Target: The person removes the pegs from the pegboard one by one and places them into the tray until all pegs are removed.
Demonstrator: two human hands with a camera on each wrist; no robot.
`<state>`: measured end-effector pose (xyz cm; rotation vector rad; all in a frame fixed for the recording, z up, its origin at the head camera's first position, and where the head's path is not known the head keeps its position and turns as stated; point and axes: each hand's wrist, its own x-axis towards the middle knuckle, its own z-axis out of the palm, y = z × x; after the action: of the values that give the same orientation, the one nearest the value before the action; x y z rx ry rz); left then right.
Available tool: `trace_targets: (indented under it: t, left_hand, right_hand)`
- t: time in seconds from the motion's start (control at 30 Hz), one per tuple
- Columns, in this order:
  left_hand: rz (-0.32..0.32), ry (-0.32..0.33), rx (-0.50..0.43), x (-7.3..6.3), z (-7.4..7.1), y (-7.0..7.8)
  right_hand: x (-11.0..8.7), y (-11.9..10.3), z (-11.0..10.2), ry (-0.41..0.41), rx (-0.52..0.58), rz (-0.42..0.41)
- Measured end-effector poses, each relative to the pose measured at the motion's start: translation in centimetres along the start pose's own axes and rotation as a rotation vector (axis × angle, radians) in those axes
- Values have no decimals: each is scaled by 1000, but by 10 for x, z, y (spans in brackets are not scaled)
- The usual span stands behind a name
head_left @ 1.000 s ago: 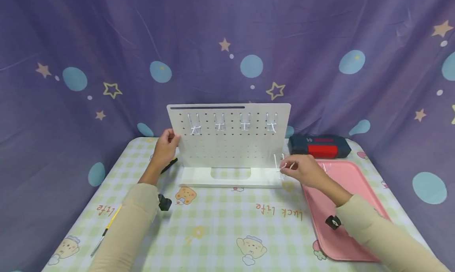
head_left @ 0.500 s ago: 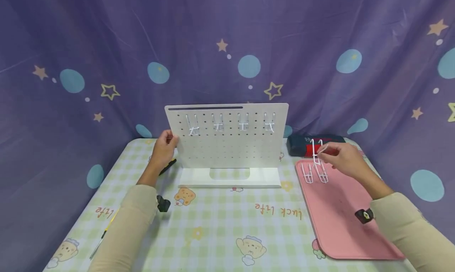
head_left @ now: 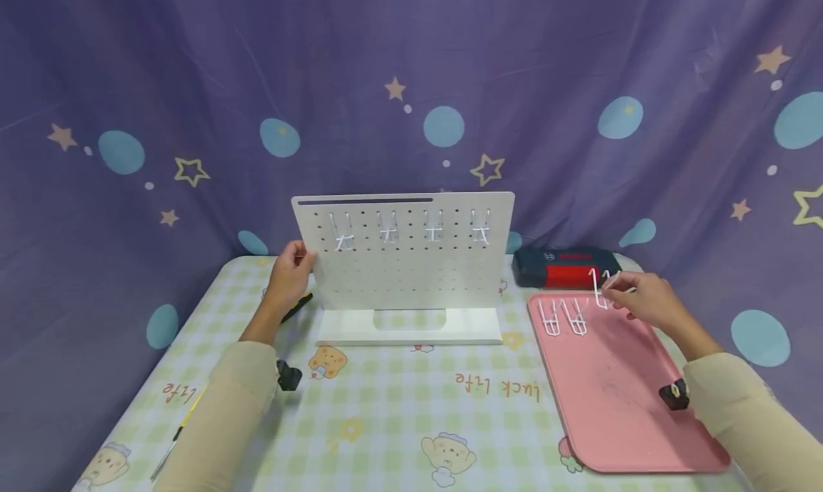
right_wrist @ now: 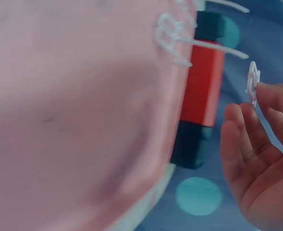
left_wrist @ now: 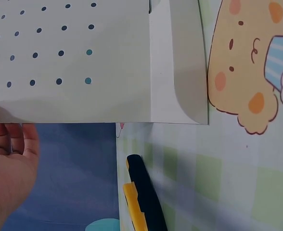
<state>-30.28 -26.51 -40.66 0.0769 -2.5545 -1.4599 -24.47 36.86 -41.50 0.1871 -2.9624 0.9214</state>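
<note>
A white pegboard stands upright on its base, with several white wire hooks hung along its upper rows. My left hand grips the board's left edge, thumb in front and fingers behind, as the left wrist view also shows. Over the far end of the pink tray, my right hand pinches a white double-prong pegboard hook between thumb and fingers. Two more such hooks, a left one and a right one, lie in the tray's far left corner.
Behind the tray sits a dark blue and red case. A black and yellow tool lies behind my left forearm. Near the table's left side is a yellow-handled screwdriver, partly covered by the sleeve. A purple curtain hangs behind the table.
My right hand has carried the hook from the pegboard's lower right corner rightward to above the tray. The two hooks in the tray have come into sight. My left hand keeps its grip.
</note>
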Motion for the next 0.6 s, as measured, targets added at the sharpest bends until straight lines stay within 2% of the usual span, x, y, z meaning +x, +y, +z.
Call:
trace_targets:
  t: [0.2,0.4,0.6]
  left_hand:
    - [-2,3,5,0,0,1]
    - [-23,0,11,-2,0,4]
    - [-36,-7,-2,-1,-1,4]
  right_hand:
    - [5,19,15,-13,-119,-69]
    - [9,32,28,-56,-152,-81]
    - [8,37,34,-52,-194,-106]
